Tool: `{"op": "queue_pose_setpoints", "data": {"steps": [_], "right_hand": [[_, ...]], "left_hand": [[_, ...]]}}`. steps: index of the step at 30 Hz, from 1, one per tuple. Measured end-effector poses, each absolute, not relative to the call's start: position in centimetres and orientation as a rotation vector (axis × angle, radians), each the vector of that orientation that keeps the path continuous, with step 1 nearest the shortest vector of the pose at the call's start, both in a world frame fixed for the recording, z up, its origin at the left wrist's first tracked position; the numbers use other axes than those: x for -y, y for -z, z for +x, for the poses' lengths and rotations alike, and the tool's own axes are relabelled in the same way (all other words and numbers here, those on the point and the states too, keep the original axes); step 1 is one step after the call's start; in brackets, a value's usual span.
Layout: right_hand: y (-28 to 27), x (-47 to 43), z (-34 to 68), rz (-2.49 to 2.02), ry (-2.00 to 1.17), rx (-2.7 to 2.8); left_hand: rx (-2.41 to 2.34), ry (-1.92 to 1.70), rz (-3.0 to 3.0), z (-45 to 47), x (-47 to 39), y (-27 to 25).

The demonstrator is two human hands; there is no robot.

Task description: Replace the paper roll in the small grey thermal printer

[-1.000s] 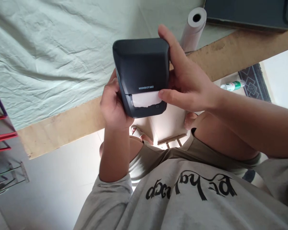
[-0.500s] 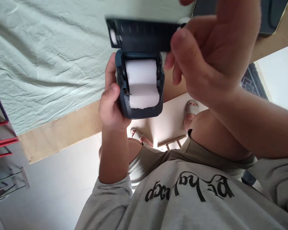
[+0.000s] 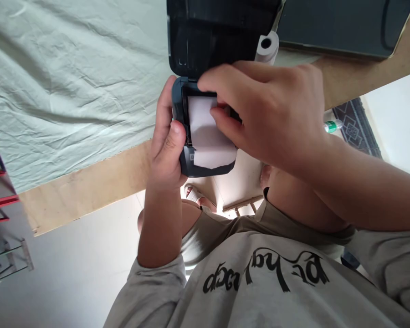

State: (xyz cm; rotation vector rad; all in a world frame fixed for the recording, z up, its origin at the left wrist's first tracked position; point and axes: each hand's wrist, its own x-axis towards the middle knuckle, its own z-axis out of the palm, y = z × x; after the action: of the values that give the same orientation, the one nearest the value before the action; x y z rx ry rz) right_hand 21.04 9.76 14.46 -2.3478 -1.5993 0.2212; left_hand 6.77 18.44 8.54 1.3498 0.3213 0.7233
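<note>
I am holding the small dark printer (image 3: 205, 166) in my left hand (image 3: 167, 150), with the thumb lying along its near side wall and the other fingers wrapping around behind it, so this grip is closing firmly around the body. The printer's lid (image 3: 222, 36) is standing open, swung up and away from my palm, above the fingertips of both hands. My right hand (image 3: 276, 118) is coming in from the opposite side and reaching into the open bay; its fingertips (image 3: 218, 114) are pressing on the paper roll (image 3: 208, 136) seated there. These fingers are curling narrowly onto the paper, but I cannot tell whether they are pinching it or only resting on it. The loose end of the white paper is hanging out over the front lip of the printer, just below my right fingertips and beside my left thumb.

Counting what is showing: one printer, one roll inside it, and one spare paper roll (image 3: 267, 47) lying on the table beyond my right knuckles, just past the open lid. One dark flat case (image 3: 341, 25) is sitting farther off behind that spare roll. A pale green cloth (image 3: 71, 77) is covering the table out beyond my left hand.
</note>
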Motion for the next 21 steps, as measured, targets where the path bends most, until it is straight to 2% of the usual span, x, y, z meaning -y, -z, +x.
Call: {"op": "queue_pose_setpoints", "data": {"steps": [13, 17, 21], "right_hand": [[-14.5, -9.7, 21.5, -2.365, -0.294, 1.826], [-14.5, -8.8, 22.1, -2.012, -0.254, 1.791], [-14.7, -7.9, 24.3, -1.499, -0.380, 1.666]], "left_hand": [[-0.286, -0.647, 1.466, 6.2, -19.3, -7.5], [-0.308, -0.669, 1.393, 6.5, -18.8, -8.0], [-0.378, -0.723, 1.254, 6.8, -18.0, -8.8]]}}
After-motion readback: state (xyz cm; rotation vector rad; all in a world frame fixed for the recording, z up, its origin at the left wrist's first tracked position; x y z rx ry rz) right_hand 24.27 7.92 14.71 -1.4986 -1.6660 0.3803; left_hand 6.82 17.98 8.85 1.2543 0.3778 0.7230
